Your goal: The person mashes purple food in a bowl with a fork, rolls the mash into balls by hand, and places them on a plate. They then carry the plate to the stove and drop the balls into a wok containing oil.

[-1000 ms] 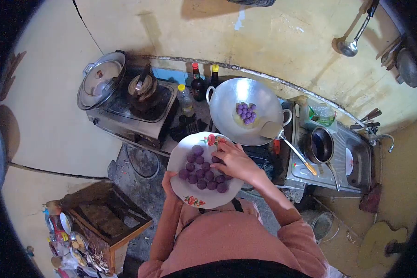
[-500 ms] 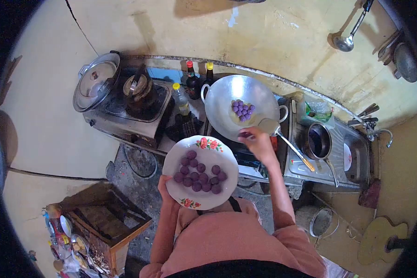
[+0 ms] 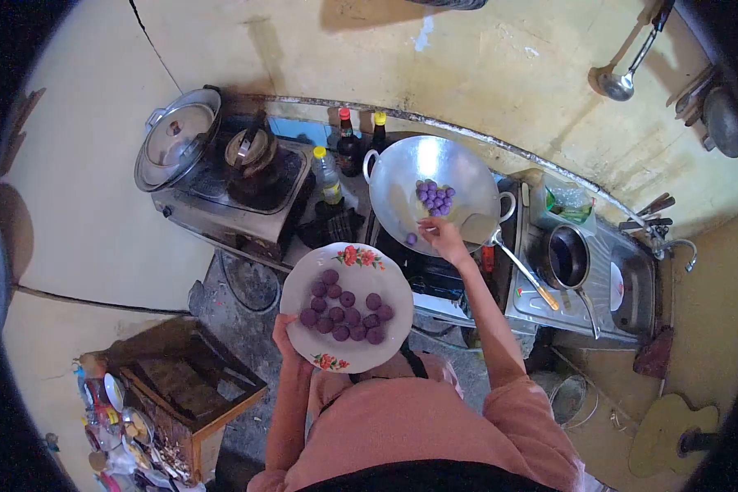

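Note:
My left hand (image 3: 285, 336) grips the left rim of a white plate (image 3: 394, 271) with red flowers. Several purple dough balls (image 3: 352, 316) lie on that plate. Over the near rim of a large metal wok (image 3: 394, 168) is my right hand (image 3: 444, 239), its fingers slightly apart with nothing seen between them. A single purple ball (image 3: 411, 239) sits on the wok's near inner side, just left of those fingers. More purple balls (image 3: 435, 197) are clustered in the wok's bottom. Beside my right hand, a spatula (image 3: 521, 266) leans across the wok's rim, handle pointing right.
A second stove (image 3: 221, 221) at left carries a dark pot (image 3: 254, 168), next to a lidded pan (image 3: 176, 139). Bottles (image 3: 328, 176) stand between the stoves. A saucepan (image 3: 566, 257) rests beside the sink (image 3: 631, 287). At lower left is a wooden cabinet (image 3: 184, 385).
My right hand has moved left over the wok's edge and let go of a purple ball, which now lies inside. The plate has shifted slightly left in my left hand.

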Available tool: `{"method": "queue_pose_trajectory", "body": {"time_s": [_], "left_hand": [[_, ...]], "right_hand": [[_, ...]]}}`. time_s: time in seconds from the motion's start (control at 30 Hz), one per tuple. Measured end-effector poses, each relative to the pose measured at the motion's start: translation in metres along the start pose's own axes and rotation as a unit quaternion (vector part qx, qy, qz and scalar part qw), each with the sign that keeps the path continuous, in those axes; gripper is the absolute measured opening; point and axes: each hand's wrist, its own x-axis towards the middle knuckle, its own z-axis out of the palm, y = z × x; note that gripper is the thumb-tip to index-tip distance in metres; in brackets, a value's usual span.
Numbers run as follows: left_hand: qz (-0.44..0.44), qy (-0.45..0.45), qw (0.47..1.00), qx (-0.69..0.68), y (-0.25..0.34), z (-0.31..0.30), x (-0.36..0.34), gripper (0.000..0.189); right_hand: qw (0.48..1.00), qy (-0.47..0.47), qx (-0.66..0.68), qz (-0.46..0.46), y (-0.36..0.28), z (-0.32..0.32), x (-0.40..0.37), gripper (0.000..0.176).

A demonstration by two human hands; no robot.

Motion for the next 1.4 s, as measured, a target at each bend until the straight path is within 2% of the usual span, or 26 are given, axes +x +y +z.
{"method": "queue_pose_trajectory", "body": {"time_s": [0.07,0.17,0.27,0.37,0.47,0.57,0.67,0.7,0.73,0.83,0.9,1.0,1.1,1.23,1.33,1.4], "left_hand": [[0.006,-0.004,1.000,0.000,0.000,-0.001,0.000,0.051],[0.008,0.010,1.000,0.006,0.000,0.002,-0.001,0.052],[0.011,0.023,0.999,0.020,0.001,0.006,-0.001,0.052],[-0.010,0.022,0.999,0.022,-0.004,-0.005,0.008,0.053],[-0.044,-0.011,0.999,0.020,0.001,0.024,-0.004,0.056],[-0.041,-0.006,0.998,0.049,0.000,0.033,-0.007,0.059],[-0.042,-0.009,0.997,0.058,-0.002,0.036,-0.007,0.063],[-0.041,-0.015,0.997,0.060,-0.002,0.042,-0.010,0.064],[-0.040,-0.021,0.997,0.060,-0.001,0.045,-0.012,0.065],[-0.050,-0.033,0.998,0.019,-0.004,0.038,-0.009,0.051],[-0.038,-0.046,0.998,0.019,-0.004,0.037,-0.009,0.052],[-0.032,-0.048,0.998,0.016,-0.005,0.034,-0.007,0.052],[-0.044,-0.072,0.996,-0.006,-0.005,0.035,-0.006,0.052],[-0.056,-0.059,0.997,-0.005,-0.006,0.036,-0.005,0.052],[-0.023,-0.058,0.997,0.033,-0.003,0.044,-0.011,0.052],[-0.034,-0.061,0.998,0.007,-0.006,0.036,-0.005,0.051]], "right_hand": [[0.987,0.023,0.155,-0.026,-0.004,0.004,0.005,0.027],[0.988,0.021,0.149,-0.031,-0.043,-0.008,-0.008,0.024],[0.990,-0.052,0.131,-0.025,-0.097,-0.021,-0.029,0.022],[0.992,-0.104,0.039,-0.060,-0.147,-0.021,-0.050,0.024],[0.983,-0.137,0.008,-0.123,-0.165,-0.005,-0.058,0.025],[0.947,-0.061,-0.115,-0.293,-0.153,0.029,-0.054,0.025],[0.954,-0.105,-0.169,-0.222,-0.165,0.046,-0.053,0.028],[0.960,-0.147,-0.153,-0.184,-0.172,0.045,-0.054,0.030],[0.961,-0.146,-0.152,-0.180,-0.172,0.048,-0.054,0.030],[0.964,-0.151,-0.146,-0.161,-0.170,0.052,-0.055,0.031],[0.967,-0.161,-0.141,-0.141,-0.176,0.049,-0.056,0.032],[0.969,-0.086,-0.159,-0.171,-0.174,0.049,-0.062,0.036],[0.975,-0.156,-0.129,-0.094,-0.186,0.041,-0.068,0.042],[0.979,-0.149,-0.092,-0.103,-0.181,0.048,-0.070,0.046],[0.984,-0.121,-0.066,-0.112,-0.179,0.050,-0.072,0.046],[0.987,-0.117,-0.038,-0.107,-0.177,0.047,-0.071,0.046]]}}
